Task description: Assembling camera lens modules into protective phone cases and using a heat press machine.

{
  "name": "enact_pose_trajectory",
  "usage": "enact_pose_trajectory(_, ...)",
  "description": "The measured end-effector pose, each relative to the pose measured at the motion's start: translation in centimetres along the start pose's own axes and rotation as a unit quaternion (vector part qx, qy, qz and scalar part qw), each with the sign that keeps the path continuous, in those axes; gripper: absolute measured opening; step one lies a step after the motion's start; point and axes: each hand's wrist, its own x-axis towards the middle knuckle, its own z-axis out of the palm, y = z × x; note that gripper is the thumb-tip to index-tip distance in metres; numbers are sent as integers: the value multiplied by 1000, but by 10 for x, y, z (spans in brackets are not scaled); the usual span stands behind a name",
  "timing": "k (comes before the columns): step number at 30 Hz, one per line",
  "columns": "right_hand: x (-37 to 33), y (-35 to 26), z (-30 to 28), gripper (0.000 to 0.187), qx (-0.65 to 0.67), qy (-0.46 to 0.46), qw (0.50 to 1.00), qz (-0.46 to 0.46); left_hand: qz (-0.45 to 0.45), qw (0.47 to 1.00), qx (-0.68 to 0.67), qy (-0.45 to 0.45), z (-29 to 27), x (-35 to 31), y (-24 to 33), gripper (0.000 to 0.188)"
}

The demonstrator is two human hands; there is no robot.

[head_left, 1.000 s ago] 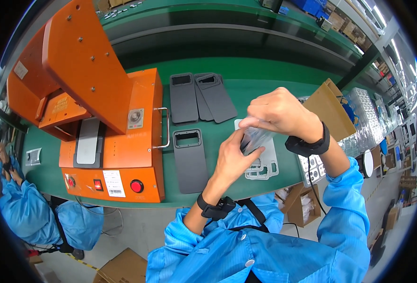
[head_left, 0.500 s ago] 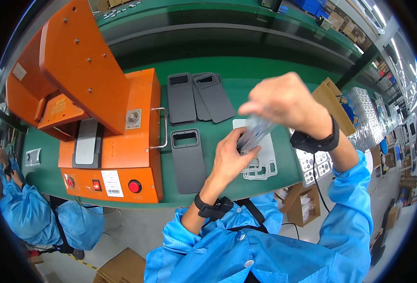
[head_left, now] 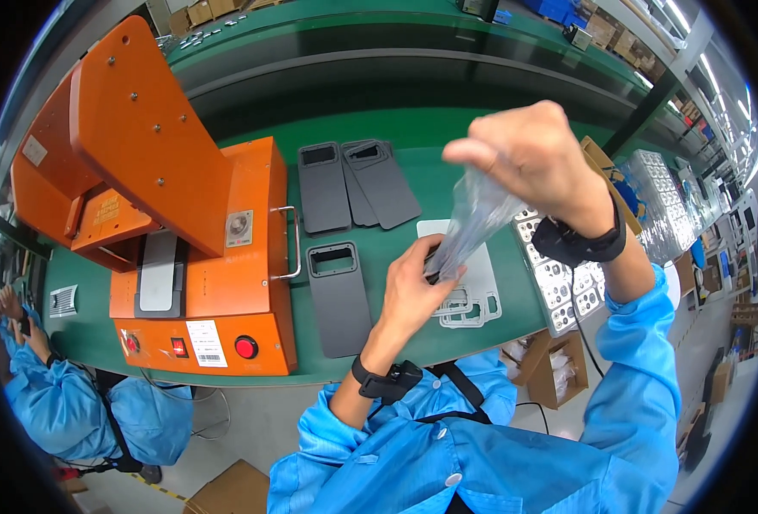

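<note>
My right hand (head_left: 533, 158) is raised, its fingers closed on the upper end of crumpled clear plastic film (head_left: 475, 214). The film runs down to my left hand (head_left: 413, 289), which is wrapped around its lower end and a dark piece, mostly hidden by my fingers. Under and beside my hands lie a pale flat sheet (head_left: 482, 272) and thin light frames with cut-outs (head_left: 473, 310). Left of my left hand is a dark grey back panel (head_left: 340, 308) with a rectangular opening. More grey panels (head_left: 323, 193) lie in overlapping stacks behind it.
An orange press (head_left: 199, 274) with a metal handle stands left, a grey panel (head_left: 158, 278) in it. On the right are a tray of round parts (head_left: 559, 295) and an open carton (head_left: 597, 158). Another person (head_left: 71, 394) sits far left; cartons stand on the floor.
My right hand has risen slightly, and the plastic film now stretches longer between my hands. My left hand keeps its grip nearly in place. The whole view has shifted a little.
</note>
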Motion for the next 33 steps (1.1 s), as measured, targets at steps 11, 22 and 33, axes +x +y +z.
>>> enact_pose_trajectory(11,2,8,-8,19,-6,87,996,14,21,1000,2,8,-1,-1,-5,44)
enact_pose_trajectory(22,9,4,-3,9,-103,48,994,-1,29,998,44,-45,-6,-2,-6,42)
enact_pose_trajectory(33,-2,10,-72,33,-70,178,968,163,-18,1000,23,-7,-9,4,10,19)
